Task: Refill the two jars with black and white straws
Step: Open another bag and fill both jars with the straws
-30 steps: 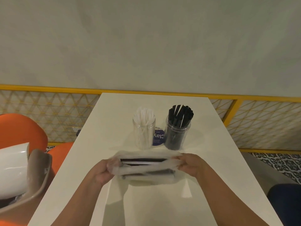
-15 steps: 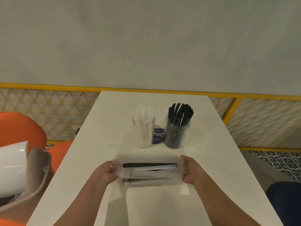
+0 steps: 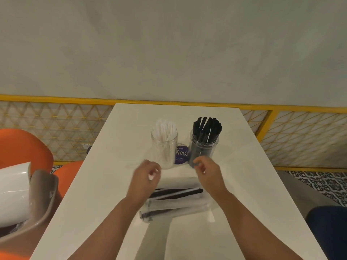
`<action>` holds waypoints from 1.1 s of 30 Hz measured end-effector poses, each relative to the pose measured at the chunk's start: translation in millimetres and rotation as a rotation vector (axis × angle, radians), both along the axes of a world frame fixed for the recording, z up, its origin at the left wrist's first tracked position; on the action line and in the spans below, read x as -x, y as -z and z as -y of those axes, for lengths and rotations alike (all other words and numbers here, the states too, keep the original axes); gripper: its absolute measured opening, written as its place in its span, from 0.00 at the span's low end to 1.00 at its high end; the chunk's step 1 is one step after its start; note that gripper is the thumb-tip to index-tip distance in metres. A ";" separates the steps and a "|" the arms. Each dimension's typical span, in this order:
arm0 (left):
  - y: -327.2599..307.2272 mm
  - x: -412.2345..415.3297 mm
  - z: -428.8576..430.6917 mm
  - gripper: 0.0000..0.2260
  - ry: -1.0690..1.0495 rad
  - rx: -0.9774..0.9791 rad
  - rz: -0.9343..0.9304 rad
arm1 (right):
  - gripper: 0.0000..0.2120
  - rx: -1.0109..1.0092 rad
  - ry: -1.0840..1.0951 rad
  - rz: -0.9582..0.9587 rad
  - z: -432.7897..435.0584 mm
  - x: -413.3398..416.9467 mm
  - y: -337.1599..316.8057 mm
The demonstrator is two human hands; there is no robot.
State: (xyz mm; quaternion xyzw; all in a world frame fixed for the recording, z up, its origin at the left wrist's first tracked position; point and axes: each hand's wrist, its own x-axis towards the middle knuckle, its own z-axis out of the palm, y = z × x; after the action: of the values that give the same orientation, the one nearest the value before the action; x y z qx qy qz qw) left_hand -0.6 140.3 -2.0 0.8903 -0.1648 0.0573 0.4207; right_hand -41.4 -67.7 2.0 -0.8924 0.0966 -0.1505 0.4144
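Observation:
Two clear jars stand side by side on the white table [image 3: 105, 184]: the left jar [image 3: 164, 152] holds white straws, the right jar [image 3: 203, 149] holds black straws. A clear plastic bag [image 3: 176, 203] with black and white straws lies flat on the table just in front of them. My left hand [image 3: 146, 175] hovers above the bag's left end, close to the white-straw jar, fingers loosely curled and holding nothing. My right hand [image 3: 206, 171] hovers by the black-straw jar's base, also loosely curled and holding nothing. Both hands are slightly blurred.
A small purple card [image 3: 181, 155] stands between the jars. Orange chairs [image 3: 22, 147] and a white and beige object [image 3: 28, 199] sit left of the table. A yellow lattice railing [image 3: 56, 126] runs behind the table. A dark blue shape [image 3: 328, 222] is at the right.
Both hands have let go of the bag's ends and moved forward and up toward the jars. The bag now lies on the table.

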 end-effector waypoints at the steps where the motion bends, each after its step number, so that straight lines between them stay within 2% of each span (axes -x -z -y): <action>1: -0.4 4.5 9.5 0.06 0.151 -0.090 -0.061 | 0.05 -0.008 -0.105 -0.046 -4.9 0.4 -0.8; 3: 10.9 9.3 23.7 0.09 0.348 -0.330 -0.181 | 0.05 0.050 -0.282 -0.197 -11.0 2.6 5.3; 5: 24.9 6.9 29.7 0.13 0.365 -0.453 -0.230 | 0.09 0.181 -0.364 -0.305 -11.0 6.2 16.9; 8: 36.1 -4.2 25.6 0.22 0.268 -0.396 -0.219 | 0.28 0.381 -0.398 -0.442 -4.3 15.8 35.5; 10: 37.4 -10.9 22.6 0.27 0.236 -0.456 -0.196 | 0.41 0.474 -0.405 -0.486 -1.2 21.7 44.8; 13: 40.2 -11.1 25.5 0.27 0.267 -0.572 -0.214 | 0.51 0.540 -0.387 -0.508 -2.3 26.5 48.9; 17: 49.8 -6.3 35.0 0.22 0.317 -0.583 -0.293 | 0.59 0.594 -0.381 -0.510 -4.2 27.4 50.8; 22: 52.3 -9.5 41.7 0.25 0.277 -0.654 -0.327 | 0.62 0.538 -0.350 -0.509 -4.0 31.1 56.7; 29: 48.7 -11.0 44.8 0.19 0.420 -0.658 -0.271 | 0.63 0.283 -0.241 -0.460 3.3 25.9 48.0; 33: 53.5 -8.2 42.1 0.19 0.408 -0.696 -0.249 | 0.63 0.134 -0.243 -0.480 7.9 24.0 43.1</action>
State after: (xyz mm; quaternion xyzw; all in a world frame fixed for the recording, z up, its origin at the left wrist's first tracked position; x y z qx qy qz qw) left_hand 7.5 98.2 -55.5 0.9284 -0.2953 -0.1946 0.1141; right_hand -65.4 -75.6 -41.1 -0.9329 0.0743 0.1099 0.3349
